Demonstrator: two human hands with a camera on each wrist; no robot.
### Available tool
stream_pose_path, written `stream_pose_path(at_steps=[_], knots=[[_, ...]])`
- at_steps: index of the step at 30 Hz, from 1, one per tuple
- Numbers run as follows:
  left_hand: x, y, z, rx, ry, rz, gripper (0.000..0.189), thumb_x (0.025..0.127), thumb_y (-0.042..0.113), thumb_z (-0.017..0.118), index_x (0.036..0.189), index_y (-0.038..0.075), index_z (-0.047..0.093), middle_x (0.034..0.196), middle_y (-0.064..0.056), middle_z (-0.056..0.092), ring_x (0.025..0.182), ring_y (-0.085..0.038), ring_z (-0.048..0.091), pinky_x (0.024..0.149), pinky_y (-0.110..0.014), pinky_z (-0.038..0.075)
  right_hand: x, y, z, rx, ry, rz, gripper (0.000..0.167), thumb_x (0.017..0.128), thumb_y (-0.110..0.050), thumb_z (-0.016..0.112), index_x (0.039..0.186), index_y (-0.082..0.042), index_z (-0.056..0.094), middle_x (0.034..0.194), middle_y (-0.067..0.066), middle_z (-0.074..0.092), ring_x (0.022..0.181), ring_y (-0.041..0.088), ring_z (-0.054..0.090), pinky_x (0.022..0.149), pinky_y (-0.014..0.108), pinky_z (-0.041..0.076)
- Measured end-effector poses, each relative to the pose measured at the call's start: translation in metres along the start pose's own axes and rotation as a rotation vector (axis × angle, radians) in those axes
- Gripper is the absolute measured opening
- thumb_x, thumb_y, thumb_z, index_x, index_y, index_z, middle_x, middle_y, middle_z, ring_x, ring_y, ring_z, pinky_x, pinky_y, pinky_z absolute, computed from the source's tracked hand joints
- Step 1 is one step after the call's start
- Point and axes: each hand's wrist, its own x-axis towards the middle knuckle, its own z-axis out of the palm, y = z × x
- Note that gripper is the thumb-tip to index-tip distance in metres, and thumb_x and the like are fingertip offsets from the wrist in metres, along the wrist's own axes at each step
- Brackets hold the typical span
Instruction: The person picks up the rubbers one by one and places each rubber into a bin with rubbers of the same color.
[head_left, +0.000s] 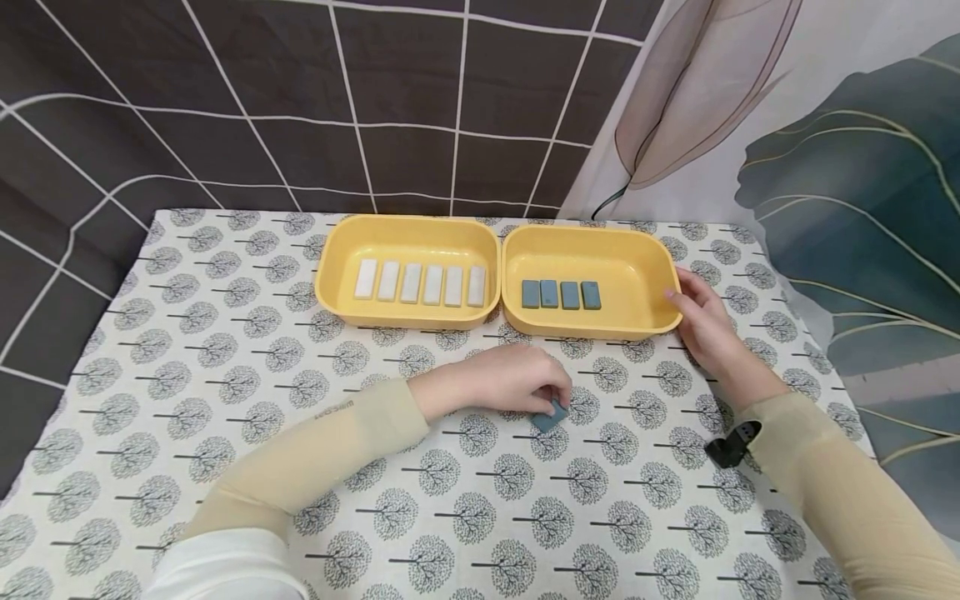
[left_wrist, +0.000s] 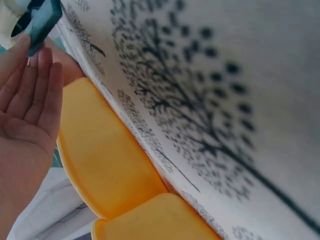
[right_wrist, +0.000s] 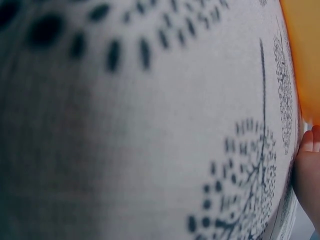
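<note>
In the head view my left hand (head_left: 517, 379) pinches a small blue-grey block (head_left: 550, 416) between thumb and fingertips, low over the cloth in front of the trays. The left wrist view shows the same block (left_wrist: 44, 22) at the fingertips, with the other fingers stretched out. My right hand (head_left: 708, 321) holds the right end of the right yellow tray (head_left: 637, 321), its thumb over the rim and the fingers along the outer wall. Several matching blue-grey blocks (head_left: 570, 295) stand in a row inside that tray, toward its left side.
A second yellow tray (head_left: 408, 315) sits directly left of the first, holding a row of several white blocks (head_left: 410, 283). A tree-print cloth (head_left: 450, 467) covers the table. Behind hang a dark gridded curtain (head_left: 405, 92) and a leaf-patterned one (head_left: 885, 192). A black device (head_left: 731, 446) is at my right wrist.
</note>
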Motion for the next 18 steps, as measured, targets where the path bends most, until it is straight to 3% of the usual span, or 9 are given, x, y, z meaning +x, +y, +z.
stream_pose_path(at_steps=[10, 18], knots=[[0.016, -0.001, -0.007, -0.109, 0.107, 0.026, 0.014, 0.097, 0.013, 0.078, 0.111, 0.012, 0.079, 0.111, 0.001, 0.080, 0.098, -0.007, 0.071, 0.090, -0.007, 0.053, 0.000, 0.000, 0.000, -0.012, -0.007, -0.006, 0.036, 0.107, 0.002, 0.052, 0.137, -0.018, 0.054, 0.136, -0.003, 0.052, 0.123, 0.010, 0.053, 0.104, 0.010, 0.055], [0.032, -0.004, -0.016, -0.177, 0.196, -0.013, 0.017, 0.097, 0.010, 0.078, 0.113, 0.010, 0.079, 0.114, -0.003, 0.080, 0.100, -0.010, 0.073, 0.090, -0.006, 0.055, 0.000, 0.000, 0.000, -0.014, -0.001, -0.001, 0.037, 0.107, 0.003, 0.052, 0.135, -0.020, 0.056, 0.134, -0.004, 0.052, 0.121, 0.009, 0.054, 0.101, 0.010, 0.056]])
